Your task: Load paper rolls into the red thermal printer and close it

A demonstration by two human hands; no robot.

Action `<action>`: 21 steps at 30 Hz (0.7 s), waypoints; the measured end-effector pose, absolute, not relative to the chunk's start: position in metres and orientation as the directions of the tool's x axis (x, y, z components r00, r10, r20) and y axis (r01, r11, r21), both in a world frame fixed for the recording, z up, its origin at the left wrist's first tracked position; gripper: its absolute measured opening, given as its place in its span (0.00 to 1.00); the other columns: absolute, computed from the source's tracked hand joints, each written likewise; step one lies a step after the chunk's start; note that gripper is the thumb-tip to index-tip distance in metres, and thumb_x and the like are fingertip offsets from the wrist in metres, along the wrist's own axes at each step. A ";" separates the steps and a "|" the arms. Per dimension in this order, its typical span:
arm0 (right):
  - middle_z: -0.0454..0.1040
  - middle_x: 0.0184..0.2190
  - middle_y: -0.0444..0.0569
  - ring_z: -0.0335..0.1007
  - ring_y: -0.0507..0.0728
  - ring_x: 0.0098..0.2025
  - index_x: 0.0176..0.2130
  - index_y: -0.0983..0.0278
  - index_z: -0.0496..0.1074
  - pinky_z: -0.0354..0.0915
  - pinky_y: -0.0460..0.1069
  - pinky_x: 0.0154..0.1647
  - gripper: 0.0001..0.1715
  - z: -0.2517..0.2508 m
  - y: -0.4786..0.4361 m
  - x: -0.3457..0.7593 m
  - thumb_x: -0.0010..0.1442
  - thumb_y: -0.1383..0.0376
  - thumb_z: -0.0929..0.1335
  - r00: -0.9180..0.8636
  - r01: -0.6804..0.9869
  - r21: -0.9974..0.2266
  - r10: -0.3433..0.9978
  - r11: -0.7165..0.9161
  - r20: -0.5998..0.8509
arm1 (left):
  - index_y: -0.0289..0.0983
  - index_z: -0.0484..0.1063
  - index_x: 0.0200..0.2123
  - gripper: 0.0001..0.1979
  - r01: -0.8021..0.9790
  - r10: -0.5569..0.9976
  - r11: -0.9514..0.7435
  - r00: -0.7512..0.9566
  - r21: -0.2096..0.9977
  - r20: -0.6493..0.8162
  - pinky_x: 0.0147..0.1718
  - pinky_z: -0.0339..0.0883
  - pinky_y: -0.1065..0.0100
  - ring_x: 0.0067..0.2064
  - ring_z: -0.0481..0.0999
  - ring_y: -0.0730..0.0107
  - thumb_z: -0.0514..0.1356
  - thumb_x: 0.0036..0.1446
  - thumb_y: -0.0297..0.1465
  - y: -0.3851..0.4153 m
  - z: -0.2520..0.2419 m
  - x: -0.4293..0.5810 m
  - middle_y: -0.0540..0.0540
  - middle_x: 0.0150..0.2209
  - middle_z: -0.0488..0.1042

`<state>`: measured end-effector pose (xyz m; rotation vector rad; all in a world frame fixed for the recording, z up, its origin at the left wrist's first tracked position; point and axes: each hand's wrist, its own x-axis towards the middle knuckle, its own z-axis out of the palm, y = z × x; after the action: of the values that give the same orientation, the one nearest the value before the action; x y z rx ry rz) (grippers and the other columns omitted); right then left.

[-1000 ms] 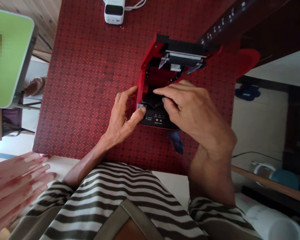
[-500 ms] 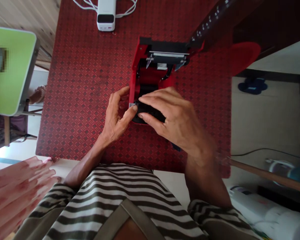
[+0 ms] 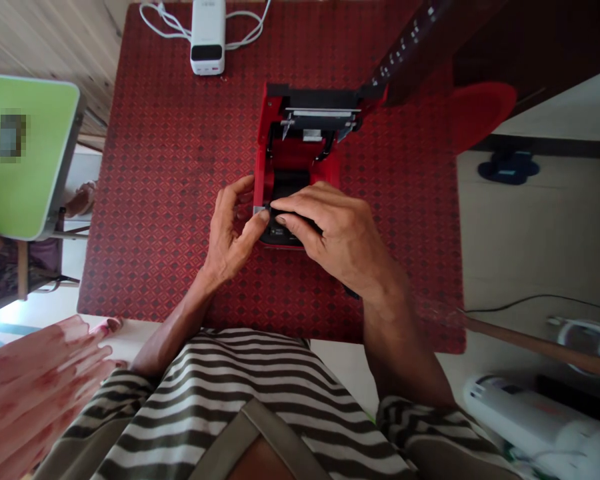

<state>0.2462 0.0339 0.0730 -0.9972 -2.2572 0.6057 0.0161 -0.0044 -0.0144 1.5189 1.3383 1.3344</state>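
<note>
A red-and-black label printer point(image 3: 261, 157) lies open in front of me, its raised lid point(image 3: 323, 120) showing a metal strip and small springy parts. My left hand point(image 3: 233, 230) grips the printer's left wall near the front corner, with the thumb on the inner edge and the fingers outside. Over the front part of the printer, my right hand point(image 3: 333, 230) is closed, thumb and forefinger pinched close to my left thumb. Whatever lies between those fingertips is hidden or too small to name. A black inner part point(image 3: 290, 180) shows behind my right hand.
A white power bank point(image 3: 208, 43) with white cables lies at the back of the red patterned table point(image 3: 165, 147). Left stands a green-topped table point(image 3: 35, 180), with part of another person beside it. A red round object point(image 3: 485, 120) and dark slippers point(image 3: 509, 168) are at right.
The view has shifted slightly. My right hand's thumb and forefinger have moved a little within the front of the printer; my left hand keeps its grip on the wall.
</note>
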 end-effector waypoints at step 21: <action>0.97 0.53 0.50 0.93 0.66 0.52 0.57 0.53 0.93 0.86 0.62 0.62 0.15 0.068 0.038 0.244 0.87 0.65 0.73 -0.460 0.514 -0.639 0.813 0.572 0.357 | 0.53 0.77 0.78 0.35 0.211 0.963 -0.223 -0.102 0.952 0.248 0.71 0.86 0.41 0.71 0.88 0.42 0.69 0.83 0.66 -0.004 -0.019 0.018 0.37 0.73 0.84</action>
<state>0.2443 0.0377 0.0684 -1.0544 -2.1565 0.5949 0.0180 -0.0040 -0.0190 1.4769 1.3321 1.3839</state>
